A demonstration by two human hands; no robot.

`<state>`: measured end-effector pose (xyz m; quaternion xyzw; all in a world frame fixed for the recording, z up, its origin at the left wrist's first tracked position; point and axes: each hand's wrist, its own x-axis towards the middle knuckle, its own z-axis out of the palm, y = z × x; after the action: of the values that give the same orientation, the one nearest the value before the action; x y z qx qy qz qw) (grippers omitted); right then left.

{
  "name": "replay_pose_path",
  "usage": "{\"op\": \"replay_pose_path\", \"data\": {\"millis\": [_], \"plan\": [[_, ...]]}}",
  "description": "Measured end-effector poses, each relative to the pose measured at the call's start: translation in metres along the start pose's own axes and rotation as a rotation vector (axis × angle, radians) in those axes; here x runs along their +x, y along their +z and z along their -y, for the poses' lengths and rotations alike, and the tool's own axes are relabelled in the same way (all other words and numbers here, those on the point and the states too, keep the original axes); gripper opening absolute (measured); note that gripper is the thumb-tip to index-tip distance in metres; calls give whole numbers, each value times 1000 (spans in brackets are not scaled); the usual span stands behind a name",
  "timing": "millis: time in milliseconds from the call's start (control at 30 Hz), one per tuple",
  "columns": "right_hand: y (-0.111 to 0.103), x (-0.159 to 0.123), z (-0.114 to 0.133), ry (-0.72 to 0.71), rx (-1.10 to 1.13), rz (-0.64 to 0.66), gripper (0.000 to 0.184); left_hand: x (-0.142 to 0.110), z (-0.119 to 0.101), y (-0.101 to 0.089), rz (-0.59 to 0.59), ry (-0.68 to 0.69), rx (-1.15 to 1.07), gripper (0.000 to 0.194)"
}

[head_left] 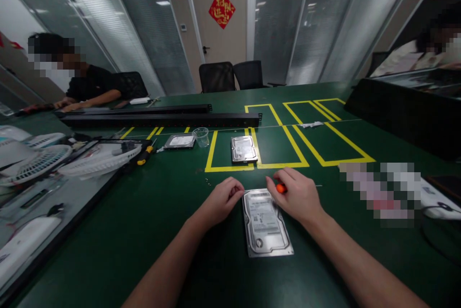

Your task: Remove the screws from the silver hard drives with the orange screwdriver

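A silver hard drive (265,223) lies label up on the green table just in front of me. My left hand (222,198) rests at its far left corner with the fingers curled together in a pinch; what they hold is too small to see. My right hand (296,193) is closed on a small screwdriver with an orange handle (281,187), its thin shaft sticking out to the right, close to the drive's far right corner. A second hard drive (244,148) lies farther off inside a yellow taped box (212,152).
A third drive (180,141) and a clear plastic cup (201,136) sit at the back left, by a yellow-handled screwdriver (146,156). White fan parts (97,158) fill a tray on the left. Long black bars (162,119) cross the table. Other people sit far left and far right.
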<state>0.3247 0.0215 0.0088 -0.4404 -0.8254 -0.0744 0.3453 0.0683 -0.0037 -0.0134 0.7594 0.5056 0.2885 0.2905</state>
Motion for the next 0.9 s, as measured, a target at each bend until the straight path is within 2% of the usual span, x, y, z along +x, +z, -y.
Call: {"op": "replay_pose_path", "data": {"millis": [333, 900], "plan": [[-1, -7, -3, 38, 72, 16, 26, -1, 2, 0, -2, 2, -40, 12], [0, -7, -2, 55, 127, 43, 28, 4, 0, 1, -43, -118, -103, 12]]}}
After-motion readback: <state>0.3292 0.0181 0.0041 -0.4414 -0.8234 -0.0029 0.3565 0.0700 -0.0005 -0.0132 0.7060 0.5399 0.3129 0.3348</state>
